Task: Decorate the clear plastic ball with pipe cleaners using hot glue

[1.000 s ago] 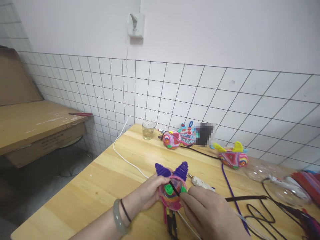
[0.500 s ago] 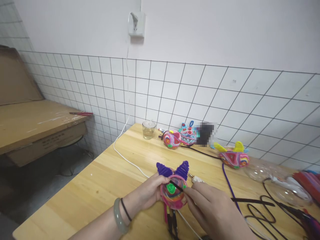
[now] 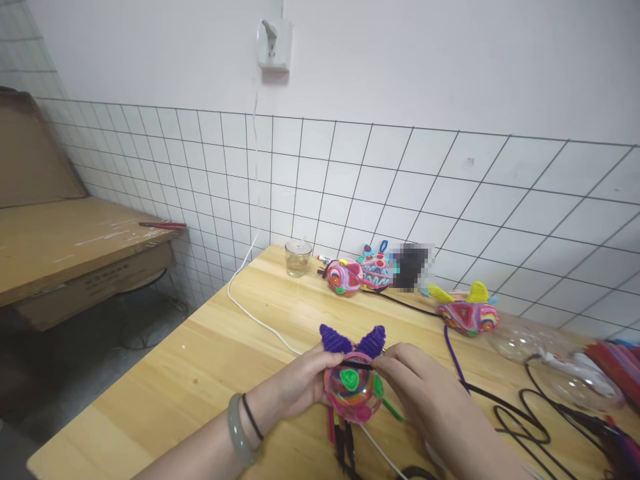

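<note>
My left hand (image 3: 305, 380) is closed around the left side of a clear round ball (image 3: 363, 403) decorated with coloured pipe cleaners. Two purple pipe-cleaner ears (image 3: 371, 342) stand on its top, and green spirals (image 3: 349, 380) sit on its front. A black pipe cleaner (image 3: 357, 365) lies across the ball below the ears. At its left end rests my left thumb, while my right hand (image 3: 425, 387) pinches the right end. A green stem (image 3: 393, 408) sticks out at the lower right of the ball.
Finished decorated balls (image 3: 345, 277) and a glass cup (image 3: 298, 259) stand by the tiled wall. Another ball with yellow ears (image 3: 467, 313), clear plastic shells (image 3: 515, 343), black cords (image 3: 520, 417) and red pipe cleaners (image 3: 613, 370) lie right. A white cable (image 3: 255, 320) crosses the table.
The black pipe cleaner has gone from slanting to nearly level across the ball. My right hand has moved up, and the ball has shifted slightly right and turned, showing the green stem.
</note>
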A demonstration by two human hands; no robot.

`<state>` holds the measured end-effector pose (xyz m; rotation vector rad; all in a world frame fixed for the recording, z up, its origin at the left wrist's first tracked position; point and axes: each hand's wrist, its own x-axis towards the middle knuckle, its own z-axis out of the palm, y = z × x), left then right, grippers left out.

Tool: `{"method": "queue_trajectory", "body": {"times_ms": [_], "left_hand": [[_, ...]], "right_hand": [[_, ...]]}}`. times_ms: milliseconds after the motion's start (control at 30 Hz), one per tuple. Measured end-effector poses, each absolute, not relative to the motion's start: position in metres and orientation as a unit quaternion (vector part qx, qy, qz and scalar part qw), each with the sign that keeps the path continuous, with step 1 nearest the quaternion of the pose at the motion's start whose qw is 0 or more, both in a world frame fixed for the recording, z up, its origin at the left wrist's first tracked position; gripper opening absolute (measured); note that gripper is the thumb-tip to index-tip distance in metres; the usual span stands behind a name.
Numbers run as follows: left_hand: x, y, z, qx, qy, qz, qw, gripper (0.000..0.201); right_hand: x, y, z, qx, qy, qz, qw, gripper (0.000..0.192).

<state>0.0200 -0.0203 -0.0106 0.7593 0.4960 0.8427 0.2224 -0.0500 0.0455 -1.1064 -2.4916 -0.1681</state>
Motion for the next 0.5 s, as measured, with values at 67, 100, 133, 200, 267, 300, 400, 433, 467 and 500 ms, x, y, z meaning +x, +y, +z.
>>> {"method": "queue_trajectory", "body": {"times_ms": [67, 100, 133, 200, 267, 300, 400, 433, 467, 500], "left_hand": [[0.02, -0.0208, -0.0092, 0.359, 0.232, 0.395, 0.814, 0.031], [0.0199, -0.0209, -0.0085, 0.36, 0.231, 0.393, 0.814, 0.033], [0.0198, -0.021, -0.0079, 0.362, 0.231, 0.391, 0.814, 0.035], [0.0195, -0.0208, -0.0074, 0.363, 0.228, 0.392, 0.814, 0.036], [0.0191, -0.0206, -0.0074, 0.364, 0.224, 0.397, 0.812, 0.037], [0.019, -0.0206, -0.0075, 0.365, 0.222, 0.399, 0.812, 0.038], [0.0186, -0.0208, -0.0076, 0.37, 0.223, 0.399, 0.809, 0.04], [0.0185, -0.021, -0.0077, 0.372, 0.225, 0.4, 0.807, 0.041], [0.0185, -0.0211, -0.0079, 0.376, 0.229, 0.4, 0.804, 0.042], [0.0186, -0.0211, -0.0083, 0.381, 0.231, 0.399, 0.801, 0.042]], "right_hand": [[0.2232, -0.0491, 0.0456, -0.391, -0.895, -0.064, 0.204, 0.034], [0.224, -0.0481, 0.0454, -0.385, -0.897, -0.067, 0.205, 0.032], [0.2249, -0.0469, 0.045, -0.381, -0.899, -0.07, 0.205, 0.031], [0.2267, -0.0445, 0.0437, -0.377, -0.9, -0.078, 0.204, 0.029], [0.2274, -0.0431, 0.0418, -0.378, -0.898, -0.086, 0.209, 0.029], [0.2273, -0.0429, 0.0408, -0.38, -0.896, -0.086, 0.212, 0.029], [0.2248, -0.0437, 0.0382, -0.384, -0.891, -0.082, 0.23, 0.025], [0.2234, -0.0444, 0.0377, -0.385, -0.888, -0.081, 0.238, 0.024], [0.2219, -0.0452, 0.0374, -0.386, -0.885, -0.083, 0.247, 0.024], [0.2203, -0.046, 0.0373, -0.387, -0.882, -0.086, 0.255, 0.024]]}}
